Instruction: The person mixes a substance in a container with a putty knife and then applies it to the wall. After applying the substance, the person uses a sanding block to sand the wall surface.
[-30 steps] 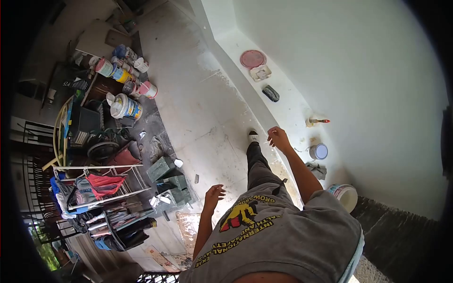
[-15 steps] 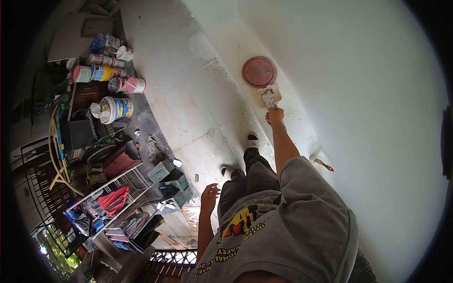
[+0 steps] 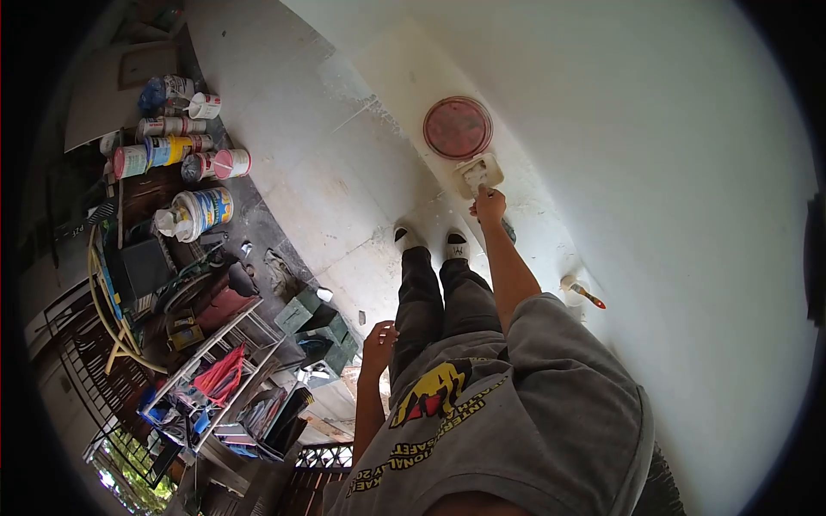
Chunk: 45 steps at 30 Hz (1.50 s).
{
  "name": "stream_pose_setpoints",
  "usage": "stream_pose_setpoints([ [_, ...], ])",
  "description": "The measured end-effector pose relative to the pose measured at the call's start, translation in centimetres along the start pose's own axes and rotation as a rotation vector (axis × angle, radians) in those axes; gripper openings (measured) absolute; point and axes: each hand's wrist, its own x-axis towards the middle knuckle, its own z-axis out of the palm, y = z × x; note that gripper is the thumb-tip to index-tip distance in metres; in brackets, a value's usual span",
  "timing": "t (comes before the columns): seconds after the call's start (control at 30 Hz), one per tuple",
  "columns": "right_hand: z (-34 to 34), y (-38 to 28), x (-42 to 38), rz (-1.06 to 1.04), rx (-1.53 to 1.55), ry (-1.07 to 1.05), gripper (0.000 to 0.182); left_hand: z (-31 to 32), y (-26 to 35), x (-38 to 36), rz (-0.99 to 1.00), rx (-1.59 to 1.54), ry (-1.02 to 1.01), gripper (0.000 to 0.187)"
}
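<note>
My right hand (image 3: pixel 489 206) is closed round a hand tool with a flat whitish head, its exact kind unclear. That head overlaps a small cream tray (image 3: pixel 492 166) holding whitish material. Just beyond the tray lies a round red lid or tub top (image 3: pixel 458 127). Something dark (image 3: pixel 509 230) shows partly behind my right wrist. My left hand (image 3: pixel 379 346) hangs at my side near my leg, fingers loosely bent and slightly apart, with nothing seen in it.
A brush with a red-tipped handle (image 3: pixel 588 296) rests in a pale container (image 3: pixel 570 297) near the white wall (image 3: pixel 662 189). Paint buckets (image 3: pixel 203 213) and cans (image 3: pixel 163 150) line the left side. A metal rack with cloths (image 3: pixel 219 374) and green boxes (image 3: pixel 320 325) stand lower left.
My feet have come side by side as I stepped forward. My right hand stays at the tray with the tool; the whole view has shifted slightly. My left hand remains low.
</note>
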Motion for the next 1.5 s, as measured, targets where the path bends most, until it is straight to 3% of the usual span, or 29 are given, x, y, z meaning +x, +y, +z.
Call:
stream_pose_setpoints([
  [0.17, -0.2, 0.3, 0.8, 0.199, 0.007, -0.009, 0.035, -1.1, -0.4, 1.2, 0.069, 0.027, 0.004, 0.027],
  [0.27, 0.6, 1.1, 1.6, 0.188, 0.322, 0.014, 0.041, -1.2, -0.3, 0.7, 0.028, 0.023, 0.027, 0.027],
  [0.37, 0.2, 2.8, 2.2, 0.049, 0.518, -0.122, 0.044, -0.9, -0.8, -0.2, -0.007, 0.049, 0.023, 0.027],
  [0.57, 0.2, 2.7, 1.7, 0.154, 0.408, -0.084, 0.037, 0.0, -0.3, -1.2, -0.031, 0.086, -0.002, 0.032],
  [0.67, 0.4, 2.3, 2.0, 0.085, 0.473, -0.137, 0.036, 0.0, 0.7, -1.4, 0.002, 0.119, 0.010, 0.032],
  [0.87, 1.1, 1.0, 2.0, -0.135, 0.270, -0.079, 0.031, -0.7, 0.1, -0.9, 0.064, 0.092, 0.054, 0.031],
  [0.97, 0.5, -0.1, 1.1, -0.179, 0.282, -0.153, 0.029, -1.4, 0.7, -1.0, 0.125, 0.053, 0.090, 0.029],
  [1.07, -0.8, -3.0, -2.2, -0.273, 0.178, -0.277, 0.025, -2.2, 0.9, -0.6, 0.164, -0.057, 0.142, 0.028],
  [1.17, -2.3, -5.7, -6.2, -0.409, 0.146, -0.570, 0.025, -3.2, 2.1, 0.4, 0.188, -0.363, 0.148, 0.028],
  [1.3, -3.1, -13.8, -16.6, -0.398, -0.063, -0.988, 0.021, -5.4, 7.5, 1.4, 0.241, -0.653, 0.114, 0.044],
  [1.43, -0.8, -18.8, -26.6, -0.386, -0.242, -1.333, 0.018, -6.8, 11.4, 3.0, 0.184, -1.079, -0.090, 0.050],
  [1.5, 1.1, -20.9, -31.5, -0.416, -0.324, -1.396, 0.019, -8.7, 14.3, 0.7, 0.276, -1.368, -0.309, 0.052],
])
